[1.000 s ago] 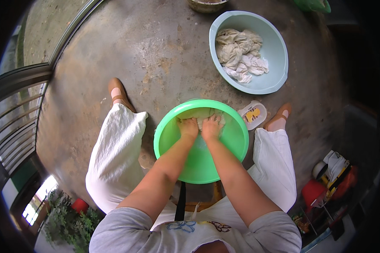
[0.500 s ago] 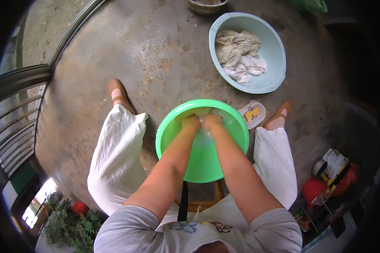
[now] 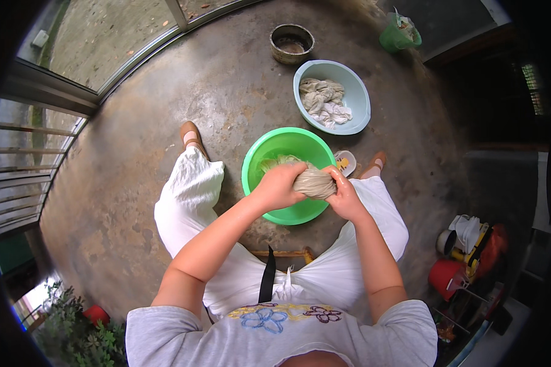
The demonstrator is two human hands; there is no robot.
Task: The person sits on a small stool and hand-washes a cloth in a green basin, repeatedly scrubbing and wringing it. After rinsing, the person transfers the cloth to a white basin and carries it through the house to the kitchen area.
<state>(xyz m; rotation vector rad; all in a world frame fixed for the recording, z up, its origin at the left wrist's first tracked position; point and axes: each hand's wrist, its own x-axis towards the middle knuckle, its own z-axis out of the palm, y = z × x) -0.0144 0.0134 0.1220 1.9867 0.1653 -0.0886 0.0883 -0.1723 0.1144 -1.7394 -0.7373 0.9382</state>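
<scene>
A wet beige cloth is bunched between my hands above the green basin. My left hand is closed round its left side, and my right hand grips its right end near the basin's right rim. Part of the cloth trails behind my left fingers over the basin. The basin stands between my legs. Just past its right rim lies a small white soap dish with a yellow piece in it, partly hidden by the basin and my right hand.
A pale blue tub with crumpled beige and white cloths stands farther off to the right. Behind it are a dark metal pot and a green bin. Window frames line the left; a red container stands low right.
Both hands have come up out of the green basin, lifting the beige cloth. The view has shifted, so the pot and the green bin now show more fully.
</scene>
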